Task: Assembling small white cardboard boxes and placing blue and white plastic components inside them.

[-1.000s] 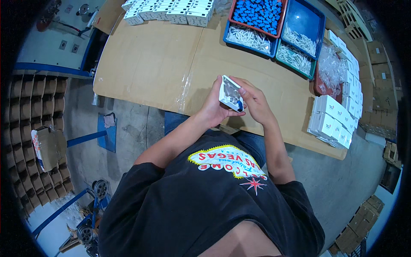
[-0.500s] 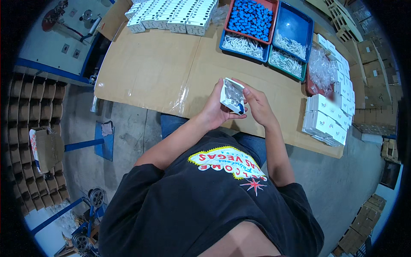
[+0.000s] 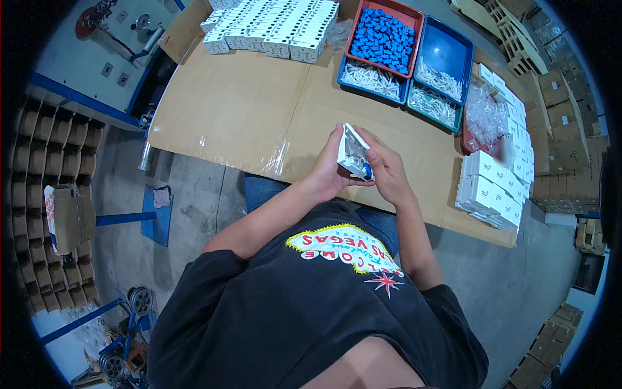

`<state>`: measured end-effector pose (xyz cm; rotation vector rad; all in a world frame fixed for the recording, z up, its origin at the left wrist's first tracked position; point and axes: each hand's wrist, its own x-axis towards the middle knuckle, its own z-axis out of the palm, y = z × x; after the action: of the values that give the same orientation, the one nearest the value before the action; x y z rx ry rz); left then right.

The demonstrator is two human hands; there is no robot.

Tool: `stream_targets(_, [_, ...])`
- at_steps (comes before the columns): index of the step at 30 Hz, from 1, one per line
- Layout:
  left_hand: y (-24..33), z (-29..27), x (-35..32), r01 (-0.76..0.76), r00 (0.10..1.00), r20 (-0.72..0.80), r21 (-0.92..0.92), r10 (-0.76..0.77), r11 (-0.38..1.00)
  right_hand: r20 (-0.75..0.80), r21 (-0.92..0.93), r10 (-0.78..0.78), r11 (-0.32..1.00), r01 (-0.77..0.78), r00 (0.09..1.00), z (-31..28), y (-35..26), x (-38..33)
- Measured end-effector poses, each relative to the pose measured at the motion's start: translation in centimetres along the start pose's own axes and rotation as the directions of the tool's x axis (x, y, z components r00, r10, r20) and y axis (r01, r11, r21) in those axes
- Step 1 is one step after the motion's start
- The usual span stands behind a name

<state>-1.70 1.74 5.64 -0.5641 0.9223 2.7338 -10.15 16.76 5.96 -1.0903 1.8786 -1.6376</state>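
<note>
Over the near edge of the cardboard-covered table, a small white box (image 3: 348,155) is held between both hands, its open side facing up. Inside it lie clear plastic wrapping and a small blue piece (image 3: 367,171) at the near right corner. My left hand (image 3: 328,167) wraps around the box's left side and underside. My right hand (image 3: 387,167) grips its right side, the thumb at the rim near the blue piece. The fingers beneath the box are mostly hidden.
A cardboard-topped table (image 3: 240,110) spreads ahead. Rows of white boxes (image 3: 278,32) stand at its far left. A red tray (image 3: 419,26) of blue pieces rests on a blue tray (image 3: 341,76) of white sticks. White box stacks (image 3: 489,188) and plastic bags (image 3: 486,110) lie right.
The white box has tilted and its opening looks narrower. My right hand has closed in on its right side, with the thumb lower along the rim. The view has shifted slightly.
</note>
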Motion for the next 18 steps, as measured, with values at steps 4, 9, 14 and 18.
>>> stream_targets(4, [0.2,0.4,-0.4,0.013,1.000,-0.028,0.008,-0.013,1.000,-0.032,-0.140,-0.072,0.988,0.067,0.997,0.5,-0.2,-0.2])
stream_targets(9, [0.3,0.1,-0.7,0.034,0.999,-0.032,0.029,-0.033,0.999,-0.055,-0.209,-0.121,0.972,0.107,0.991,1.2,-0.3,-0.5])
stream_targets(14, [0.1,0.1,-0.8,0.055,0.997,-0.067,0.083,-0.050,0.995,-0.027,-0.357,-0.196,0.918,0.173,0.980,1.5,-0.1,-0.5])
stream_targets(18, [-0.2,-0.4,-0.6,0.055,0.995,-0.089,0.122,-0.044,0.991,-0.018,-0.343,-0.206,0.921,0.187,0.978,1.7,-0.3,-0.7])
